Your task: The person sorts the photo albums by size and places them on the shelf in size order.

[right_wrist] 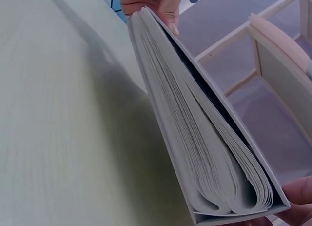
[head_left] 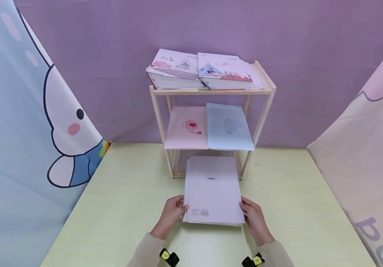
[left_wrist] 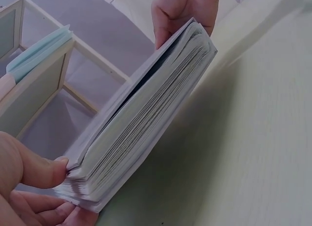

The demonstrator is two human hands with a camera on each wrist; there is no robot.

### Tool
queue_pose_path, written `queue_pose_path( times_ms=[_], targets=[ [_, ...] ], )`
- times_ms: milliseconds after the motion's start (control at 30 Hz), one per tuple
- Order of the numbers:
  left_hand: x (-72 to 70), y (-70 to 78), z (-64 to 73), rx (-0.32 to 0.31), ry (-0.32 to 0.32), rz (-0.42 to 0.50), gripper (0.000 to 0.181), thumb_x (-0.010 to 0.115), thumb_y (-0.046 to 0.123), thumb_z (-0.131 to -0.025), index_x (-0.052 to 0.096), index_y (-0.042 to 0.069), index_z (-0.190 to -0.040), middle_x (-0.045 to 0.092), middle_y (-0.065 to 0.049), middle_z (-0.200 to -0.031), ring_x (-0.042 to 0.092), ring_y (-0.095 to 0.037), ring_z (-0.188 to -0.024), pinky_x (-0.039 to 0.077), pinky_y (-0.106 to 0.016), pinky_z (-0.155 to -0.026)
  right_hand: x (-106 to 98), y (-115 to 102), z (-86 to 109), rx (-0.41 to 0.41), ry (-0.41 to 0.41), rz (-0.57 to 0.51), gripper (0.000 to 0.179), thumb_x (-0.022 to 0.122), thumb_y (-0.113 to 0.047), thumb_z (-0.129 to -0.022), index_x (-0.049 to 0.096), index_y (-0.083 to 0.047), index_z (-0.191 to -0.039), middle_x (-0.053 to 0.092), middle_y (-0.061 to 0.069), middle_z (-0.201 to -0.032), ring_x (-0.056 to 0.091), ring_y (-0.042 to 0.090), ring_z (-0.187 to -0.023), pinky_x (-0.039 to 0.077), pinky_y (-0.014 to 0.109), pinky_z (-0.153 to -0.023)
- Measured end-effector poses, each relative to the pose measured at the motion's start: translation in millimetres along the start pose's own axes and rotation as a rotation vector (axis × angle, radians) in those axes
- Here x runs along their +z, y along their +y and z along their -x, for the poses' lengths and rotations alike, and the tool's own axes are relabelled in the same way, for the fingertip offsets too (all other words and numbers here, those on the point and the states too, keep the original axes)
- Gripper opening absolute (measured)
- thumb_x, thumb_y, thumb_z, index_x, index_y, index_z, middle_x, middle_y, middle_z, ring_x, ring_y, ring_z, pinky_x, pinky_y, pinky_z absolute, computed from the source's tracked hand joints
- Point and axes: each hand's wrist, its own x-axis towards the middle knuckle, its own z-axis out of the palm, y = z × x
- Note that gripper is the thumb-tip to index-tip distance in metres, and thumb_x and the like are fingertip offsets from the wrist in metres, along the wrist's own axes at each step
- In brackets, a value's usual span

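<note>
A thick pale hardcover book (head_left: pixel 213 189) lies back cover up between my hands, with a barcode near its close edge. Its far end reaches into the front of the shelf's lowest level. My left hand (head_left: pixel 172 213) grips the left side, thumb on the cover and fingers underneath. On the opposite side, my right hand (head_left: pixel 254 218) grips the edge the same way. Both wrist views show the page block (left_wrist: pixel 146 116) facing me, slightly fanned, and a dark shadow beneath the book on the table.
A small wooden shelf (head_left: pixel 268 104) stands against the purple backdrop. Its top bears stacks of illustrated books (head_left: pixel 224 68). A pink booklet (head_left: pixel 186 128) and a light blue booklet (head_left: pixel 230 128) lie side by side on the middle level. Printed cloths hang left and right of the pale green table (head_left: pixel 118 185).
</note>
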Motion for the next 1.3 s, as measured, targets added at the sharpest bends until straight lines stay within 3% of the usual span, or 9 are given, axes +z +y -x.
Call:
queue_pose_path(
  times_ms=[133,233,333,433,633,833,1133,1300],
  targets=[
    [1.2,1.7,-8.0,-0.014,0.027,-0.025,0.040,0.060,-0.008,-0.083,0.050,-0.019,-0.120,0.063,-0.022,-0.101,0.060,-0.017,-0.086,0.053,-0.026,-0.073,4,-4,-7.0,-0.010,0.001,0.004,0.042,0.039,-0.006,-0.099,0.038,0.011,-0.137,0.040,0.030,-0.138,0.054,0.017,-0.102,0.048,0.024,-0.077],
    [1.9,3.1,-14.6,-0.033,0.040,-0.052,0.039,0.059,-0.006,-0.084,0.051,-0.017,-0.121,0.063,-0.020,-0.103,0.060,-0.019,-0.089,0.053,-0.028,-0.075,7,-8,-14.1,-0.022,-0.002,0.012,0.042,0.036,-0.005,-0.099,0.035,0.012,-0.138,0.036,0.031,-0.140,0.048,0.029,-0.117,0.047,0.031,-0.089],
    [2.0,5.6,-21.1,-0.047,0.053,-0.065,0.039,0.059,-0.005,-0.085,0.051,-0.015,-0.122,0.063,-0.019,-0.105,0.060,-0.021,-0.092,0.053,-0.029,-0.077,11,-12,-21.4,-0.052,-0.023,0.003,0.043,0.033,-0.004,-0.099,0.031,0.016,-0.138,0.030,0.034,-0.143,0.033,0.039,-0.130,0.036,0.044,-0.104],
    [2.2,7.9,-27.9,-0.053,0.064,-0.062,0.038,0.059,-0.005,-0.086,0.052,-0.015,-0.122,0.063,-0.021,-0.106,0.061,-0.023,-0.095,0.053,-0.030,-0.078,12,-15,-27.9,-0.072,-0.035,-0.013,0.043,0.031,-0.002,-0.099,0.027,0.018,-0.138,0.026,0.035,-0.144,0.024,0.043,-0.135,0.025,0.052,-0.110],
    [3.7,9.1,-40.2,-0.057,0.088,-0.064,0.038,0.060,-0.005,-0.086,0.052,-0.015,-0.122,0.062,-0.024,-0.111,0.060,-0.027,-0.100,0.053,-0.031,-0.083,14,-17,-37.1,-0.087,-0.053,-0.008,0.043,0.028,0.000,-0.099,0.025,0.019,-0.138,0.023,0.034,-0.146,0.020,0.042,-0.137,0.021,0.050,-0.112],
    [3.2,11.0,-49.1,-0.028,0.102,-0.058,0.037,0.059,-0.005,-0.085,0.053,-0.015,-0.120,0.061,-0.026,-0.111,0.060,-0.028,-0.100,0.053,-0.034,-0.084,18,-20,-47.6,-0.094,-0.020,0.018,0.043,0.029,0.001,-0.098,0.028,0.018,-0.137,0.024,0.035,-0.145,0.021,0.043,-0.136,0.021,0.051,-0.111],
    [3.1,16.9,-62.2,0.005,0.118,-0.044,0.035,0.059,-0.006,-0.086,0.054,-0.015,-0.119,0.061,-0.027,-0.113,0.061,-0.031,-0.102,0.053,-0.034,-0.084,23,-27,-59.9,-0.141,-0.017,-0.014,0.045,0.029,0.002,-0.097,0.020,0.020,-0.137,0.012,0.036,-0.147,0.008,0.043,-0.139,0.012,0.049,-0.114],
    [3.2,21.6,-67.5,0.005,0.132,-0.070,0.032,0.058,-0.006,-0.086,0.056,-0.015,-0.117,0.063,-0.026,-0.109,0.062,-0.029,-0.098,0.054,-0.034,-0.081,26,-30,-67.4,-0.170,-0.017,0.005,0.044,0.028,0.003,-0.097,0.021,0.020,-0.137,0.015,0.036,-0.146,0.012,0.044,-0.138,0.015,0.050,-0.113]
  ],
)
